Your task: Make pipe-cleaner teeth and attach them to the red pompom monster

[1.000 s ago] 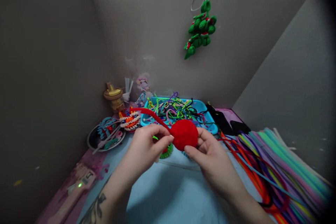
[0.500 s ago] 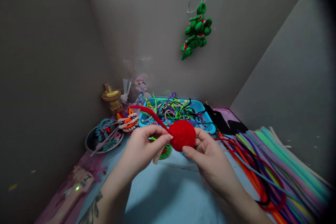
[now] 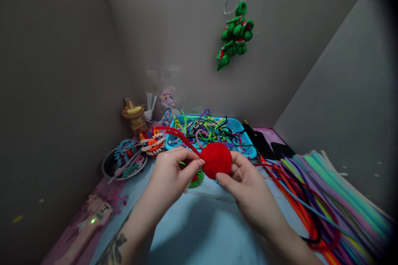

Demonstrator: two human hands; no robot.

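A red ball (image 3: 216, 159) wound from fuzzy pipe cleaner is held above the light blue table (image 3: 199, 232). My right hand (image 3: 241, 180) cups it from the right and below, fingers closed on it. My left hand (image 3: 174, 174) pinches the loose red pipe cleaner tail (image 3: 175, 133) where it meets the ball; the tail runs up and to the left. Under the ball lies a small green and red coiled piece (image 3: 197, 180).
A blue tray (image 3: 242, 126) of tangled pipe cleaners stands behind. A dark plate (image 3: 108, 167) with coiled pieces, a striped orange piece (image 3: 152, 143) and a lidded cup (image 3: 134, 116) are at the left. Long coloured pipe cleaners (image 3: 326, 203) fan out at the right. A green figure (image 3: 236, 35) hangs on the wall.
The hands and ball have stayed in nearly the same place. The red tail now shows as two strands near its far end; the view shifted slightly.
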